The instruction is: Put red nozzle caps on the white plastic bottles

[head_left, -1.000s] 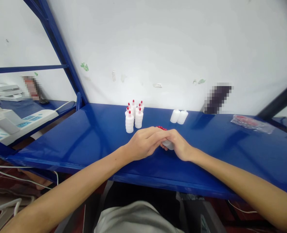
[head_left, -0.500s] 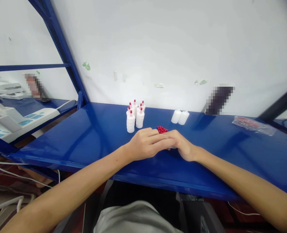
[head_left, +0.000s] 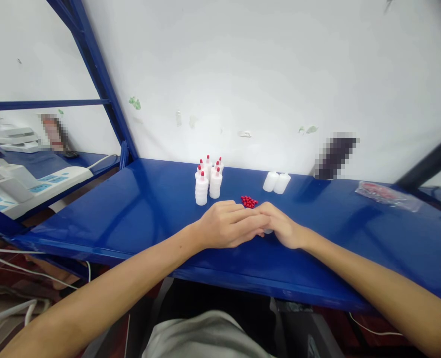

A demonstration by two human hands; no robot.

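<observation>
My left hand and my right hand meet over the front middle of the blue table. Both are closed, the left fingers lapping over the right ones. A pale end of what looks like a white plastic bottle peeks out beneath my right hand; the rest is covered. What the left fingers grip is hidden. Just beyond the hands lies a pile of small red caps. Several white squeeze bottles with red-tipped nozzles stand upright in a group to the left. Two white bottles without visible nozzles are at the back right.
A clear plastic bag with red contents lies at the right on the blue table. A dark pixelated object leans against the wall. To the left, beyond a blue frame post, is a white power strip with plugs.
My hands stay together with only slight finger movement. A little more of the pale bottle end shows below them. The view has shifted slightly.
</observation>
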